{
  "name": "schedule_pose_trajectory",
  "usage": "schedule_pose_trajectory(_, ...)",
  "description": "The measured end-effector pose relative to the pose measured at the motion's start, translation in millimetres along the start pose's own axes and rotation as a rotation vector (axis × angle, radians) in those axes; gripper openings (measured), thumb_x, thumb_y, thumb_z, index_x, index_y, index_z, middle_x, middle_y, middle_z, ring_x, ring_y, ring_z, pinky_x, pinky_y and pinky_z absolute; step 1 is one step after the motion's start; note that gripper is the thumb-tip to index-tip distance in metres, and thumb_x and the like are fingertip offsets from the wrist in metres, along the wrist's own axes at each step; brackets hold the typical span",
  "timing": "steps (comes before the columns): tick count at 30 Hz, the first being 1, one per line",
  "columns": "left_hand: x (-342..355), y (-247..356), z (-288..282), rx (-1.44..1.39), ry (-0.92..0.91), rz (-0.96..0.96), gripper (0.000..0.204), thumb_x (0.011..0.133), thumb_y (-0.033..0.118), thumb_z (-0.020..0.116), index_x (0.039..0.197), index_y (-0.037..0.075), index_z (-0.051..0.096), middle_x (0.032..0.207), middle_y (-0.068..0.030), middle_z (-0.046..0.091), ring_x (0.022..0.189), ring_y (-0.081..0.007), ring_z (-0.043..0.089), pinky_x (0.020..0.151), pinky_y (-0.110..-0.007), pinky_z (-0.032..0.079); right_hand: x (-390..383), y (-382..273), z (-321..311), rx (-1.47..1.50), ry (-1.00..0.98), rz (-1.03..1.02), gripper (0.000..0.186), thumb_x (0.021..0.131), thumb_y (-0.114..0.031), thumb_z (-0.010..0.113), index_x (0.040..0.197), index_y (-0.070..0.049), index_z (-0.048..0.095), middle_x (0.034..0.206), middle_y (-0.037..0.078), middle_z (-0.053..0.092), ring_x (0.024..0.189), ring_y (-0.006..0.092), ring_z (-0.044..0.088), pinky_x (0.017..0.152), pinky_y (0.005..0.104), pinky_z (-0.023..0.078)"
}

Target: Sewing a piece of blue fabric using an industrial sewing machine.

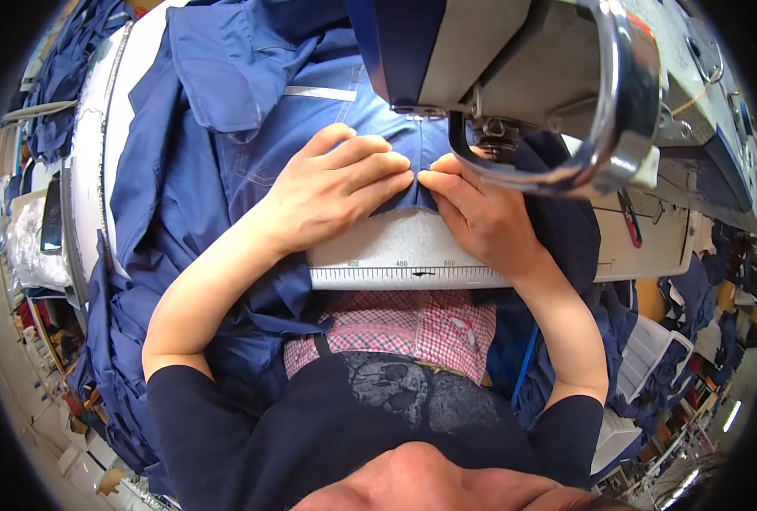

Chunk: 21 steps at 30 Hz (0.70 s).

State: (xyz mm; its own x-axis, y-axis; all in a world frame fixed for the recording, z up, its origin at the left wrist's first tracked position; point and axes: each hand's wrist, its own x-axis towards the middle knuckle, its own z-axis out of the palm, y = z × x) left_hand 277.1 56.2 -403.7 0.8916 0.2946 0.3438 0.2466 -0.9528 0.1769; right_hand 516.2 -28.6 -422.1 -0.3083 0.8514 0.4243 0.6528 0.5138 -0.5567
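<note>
A navy-blue garment (216, 196) with pale stitching lies spread over the sewing table, a flap and a light strip showing on it. My left hand (336, 183) rests on the cloth, its fingertips closed at a seam near the hem. Right beside it, my right hand (485, 209) pinches the same hem from the other side, thumb and forefinger almost meeting the left fingertips. Both hands sit just in front of the sewing machine (480, 60), whose metal parts partly cover the right fingers. The needle cannot be made out clearly.
A printed ruler strip (378, 274) runs along the table's front edge. Scissors or a similar red-handled tool (630, 220) lie at the right. A phone (52, 213) stands at the left beside clear plastic wrapping (31, 247). White plastic crates (651, 358) and piled blue garments are at the right.
</note>
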Motion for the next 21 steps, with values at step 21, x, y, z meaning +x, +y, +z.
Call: schedule_pose_trajectory(21, -0.3, 2.2, 19.5, -0.306, 0.235, -0.241, 0.027, 0.072, 0.010, 0.078, 0.097, 0.013, 0.070, 0.094, -0.0015, 0.064, 0.090, -0.0225, 0.061, 0.084, -0.037, 0.043, 16.3, -15.2, 16.0, -0.260, 0.071, 0.011, 0.030, 0.065, -0.009, 0.078, 0.091, -0.011, 0.063, 0.082, 0.004, 0.060, 0.077, 0.0259, 0.060, 0.070, 0.0391, 0.045)
